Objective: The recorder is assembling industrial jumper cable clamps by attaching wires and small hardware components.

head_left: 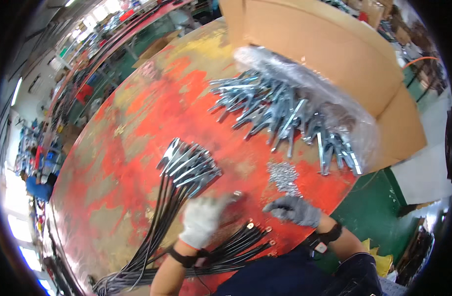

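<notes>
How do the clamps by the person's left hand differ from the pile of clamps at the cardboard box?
The clamps by the left hand have black cables attached and lie fanned in one neat row; the pile at the box has no cables and lies jumbled. The cabled clamps rest on the bare red table; the pile spills from clear plastic wrap. Both are silvery metal.

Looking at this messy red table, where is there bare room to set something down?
The widest free patch on the red table lies left of the loose clamp pile and above the wired clamps. A second opens at lower left, left of the black cables. It is crowded near the left hand, right hand and small screws.
</notes>
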`<state>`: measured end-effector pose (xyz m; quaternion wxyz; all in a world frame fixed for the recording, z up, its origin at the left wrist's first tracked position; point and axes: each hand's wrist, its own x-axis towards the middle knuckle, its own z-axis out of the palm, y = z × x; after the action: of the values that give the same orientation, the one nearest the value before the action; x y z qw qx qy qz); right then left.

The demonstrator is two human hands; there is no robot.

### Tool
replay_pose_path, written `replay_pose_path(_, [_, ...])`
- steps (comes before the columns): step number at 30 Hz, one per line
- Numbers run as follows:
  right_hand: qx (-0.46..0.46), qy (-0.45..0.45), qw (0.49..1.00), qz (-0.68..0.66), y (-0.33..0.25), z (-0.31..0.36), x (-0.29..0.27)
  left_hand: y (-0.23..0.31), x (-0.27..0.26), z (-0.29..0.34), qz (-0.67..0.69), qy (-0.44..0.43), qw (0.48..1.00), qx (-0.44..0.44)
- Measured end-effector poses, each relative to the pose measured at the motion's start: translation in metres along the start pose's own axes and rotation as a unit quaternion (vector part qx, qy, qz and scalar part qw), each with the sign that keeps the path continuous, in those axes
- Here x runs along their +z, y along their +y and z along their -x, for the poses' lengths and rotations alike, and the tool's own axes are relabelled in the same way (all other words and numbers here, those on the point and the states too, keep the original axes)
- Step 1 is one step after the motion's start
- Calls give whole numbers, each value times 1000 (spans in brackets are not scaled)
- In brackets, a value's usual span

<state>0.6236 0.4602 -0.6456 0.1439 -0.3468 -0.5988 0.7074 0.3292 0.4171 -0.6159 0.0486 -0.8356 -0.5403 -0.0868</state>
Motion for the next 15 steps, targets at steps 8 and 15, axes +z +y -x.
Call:
replay_pose_path(8, [-67,24,973,219,-10,15,-8,-36,20,-1,-176,50,977,-112])
replay_pose_path(15, [-79,429,842,316,-12,65,-89,-54,39,-1,-157,14,979,-128])
